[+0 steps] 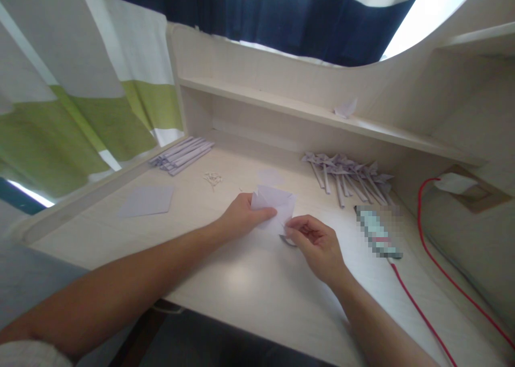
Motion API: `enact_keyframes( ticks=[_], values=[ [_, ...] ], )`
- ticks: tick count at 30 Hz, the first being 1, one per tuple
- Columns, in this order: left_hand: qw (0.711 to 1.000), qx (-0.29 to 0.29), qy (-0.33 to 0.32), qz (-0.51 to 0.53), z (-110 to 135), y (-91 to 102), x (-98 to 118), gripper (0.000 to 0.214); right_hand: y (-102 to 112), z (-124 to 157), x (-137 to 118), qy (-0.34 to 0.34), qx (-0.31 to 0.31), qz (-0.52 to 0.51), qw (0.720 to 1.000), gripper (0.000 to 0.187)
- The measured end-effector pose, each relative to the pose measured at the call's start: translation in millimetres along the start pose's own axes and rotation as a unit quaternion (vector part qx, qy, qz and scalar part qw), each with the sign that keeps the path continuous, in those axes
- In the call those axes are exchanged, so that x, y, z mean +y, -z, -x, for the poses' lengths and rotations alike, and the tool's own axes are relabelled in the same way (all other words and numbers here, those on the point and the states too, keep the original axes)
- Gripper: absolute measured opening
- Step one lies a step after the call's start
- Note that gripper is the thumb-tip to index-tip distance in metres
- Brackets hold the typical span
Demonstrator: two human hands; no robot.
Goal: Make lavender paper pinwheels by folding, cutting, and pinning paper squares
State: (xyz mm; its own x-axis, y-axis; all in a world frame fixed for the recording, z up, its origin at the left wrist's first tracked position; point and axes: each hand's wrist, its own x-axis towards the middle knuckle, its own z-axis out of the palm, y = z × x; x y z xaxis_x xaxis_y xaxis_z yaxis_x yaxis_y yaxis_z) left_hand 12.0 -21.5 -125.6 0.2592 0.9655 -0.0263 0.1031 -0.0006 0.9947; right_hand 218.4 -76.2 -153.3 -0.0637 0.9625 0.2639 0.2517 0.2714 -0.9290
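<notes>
A partly folded pale lilac paper (277, 202) is held just above the middle of the light wooden desk (249, 286). My left hand (241, 217) pinches its left side, thumb on top. My right hand (316, 241) is curled at the paper's lower right corner, fingers closed on its edge. A small dark curved thing (286, 241) shows under the right hand; I cannot make out what it is.
A flat lilac sheet (147, 200) lies at the left. Rolled paper sticks (182, 155) are stacked at the back left, finished paper pinwheels (348, 174) at the back right. A phone (378, 232) with a red cable (422, 316) lies at the right. Small bits (212, 178) lie mid-desk.
</notes>
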Motion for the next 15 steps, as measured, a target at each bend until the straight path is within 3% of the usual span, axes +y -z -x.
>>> enact_keyframes(
  ticks=[15],
  values=[
    [1.000, 0.013, 0.004, -0.017, 2.1, 0.7, 2.8, 0.025, 0.7, -0.4, 4.9, 0.010, -0.015, 0.005, 1.000, 0.003]
  ],
)
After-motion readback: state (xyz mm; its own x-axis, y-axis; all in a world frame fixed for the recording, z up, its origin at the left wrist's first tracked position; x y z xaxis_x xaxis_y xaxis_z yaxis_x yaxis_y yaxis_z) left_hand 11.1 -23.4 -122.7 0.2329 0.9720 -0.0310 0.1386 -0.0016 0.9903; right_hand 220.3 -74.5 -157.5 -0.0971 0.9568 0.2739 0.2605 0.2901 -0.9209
